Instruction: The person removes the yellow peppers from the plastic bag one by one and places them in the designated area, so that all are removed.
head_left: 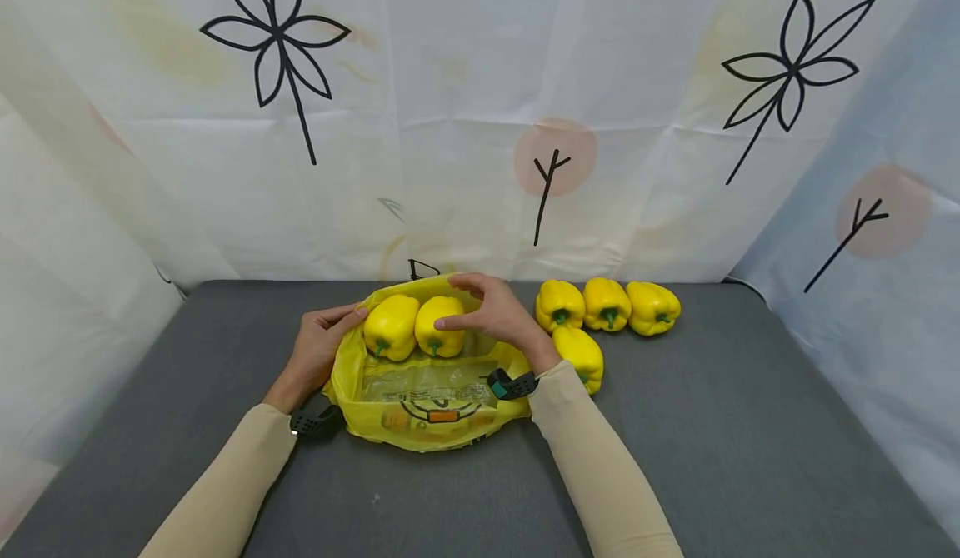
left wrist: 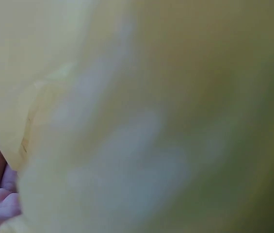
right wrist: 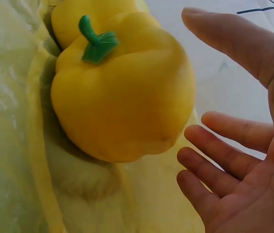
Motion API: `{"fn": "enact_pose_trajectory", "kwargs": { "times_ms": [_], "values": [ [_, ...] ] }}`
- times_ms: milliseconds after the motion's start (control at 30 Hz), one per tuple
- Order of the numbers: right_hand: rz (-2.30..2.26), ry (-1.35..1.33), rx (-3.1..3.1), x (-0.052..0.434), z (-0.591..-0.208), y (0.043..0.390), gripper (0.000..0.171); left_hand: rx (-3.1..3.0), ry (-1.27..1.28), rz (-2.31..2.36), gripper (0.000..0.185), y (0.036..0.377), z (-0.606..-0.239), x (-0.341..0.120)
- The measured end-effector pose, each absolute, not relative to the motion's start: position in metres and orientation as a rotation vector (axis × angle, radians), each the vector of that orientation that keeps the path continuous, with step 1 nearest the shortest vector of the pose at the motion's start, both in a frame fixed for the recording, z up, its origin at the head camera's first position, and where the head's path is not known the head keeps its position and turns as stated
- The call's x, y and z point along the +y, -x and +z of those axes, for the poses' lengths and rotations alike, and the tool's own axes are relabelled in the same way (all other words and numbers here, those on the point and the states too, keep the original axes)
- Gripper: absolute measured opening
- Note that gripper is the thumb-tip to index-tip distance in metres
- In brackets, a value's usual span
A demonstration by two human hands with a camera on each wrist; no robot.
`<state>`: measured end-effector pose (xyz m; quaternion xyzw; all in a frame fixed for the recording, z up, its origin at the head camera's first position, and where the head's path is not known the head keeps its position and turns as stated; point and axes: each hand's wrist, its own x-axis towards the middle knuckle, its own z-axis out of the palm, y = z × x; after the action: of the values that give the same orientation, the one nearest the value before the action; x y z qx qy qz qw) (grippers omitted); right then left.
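Note:
A yellow plastic bag (head_left: pixel 431 425) lies on the table with its mouth spread wide. Inside it, side by side, sit two yellow bell peppers, the left pepper (head_left: pixel 390 325) and the right pepper (head_left: pixel 433 341), their green stems toward me. My left hand (head_left: pixel 315 348) pinches the bag's left rim between thumb and fingers. Over the bag's right side, my right hand (head_left: pixel 495 315) has its fingers spread beside the right pepper; the right wrist view shows a gap between them. Blurred bag plastic fills most of the left wrist view, hiding most of that hand.
To the right of the bag, three yellow peppers stand in a row, the middle pepper (head_left: pixel 607 301) among them. A further pepper (head_left: pixel 583 356) lies in front of them, partly behind my right wrist. Behind the grey table (head_left: pixel 735 408) hangs a white patterned cloth (head_left: pixel 457 166).

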<state>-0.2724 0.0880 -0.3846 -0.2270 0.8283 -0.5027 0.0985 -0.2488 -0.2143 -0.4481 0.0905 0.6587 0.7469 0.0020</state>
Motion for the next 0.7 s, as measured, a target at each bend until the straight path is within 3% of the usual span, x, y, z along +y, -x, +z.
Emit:
{"fn": "enact_pose_trajectory", "kwargs": {
  "times_ms": [700],
  "values": [
    [-1.382, 0.664, 2.446, 0.082, -0.400, 0.276, 0.092, 2.075, -0.298, 2.339, 0.050, 0.248, -0.447, -0.214]
  ]
}}
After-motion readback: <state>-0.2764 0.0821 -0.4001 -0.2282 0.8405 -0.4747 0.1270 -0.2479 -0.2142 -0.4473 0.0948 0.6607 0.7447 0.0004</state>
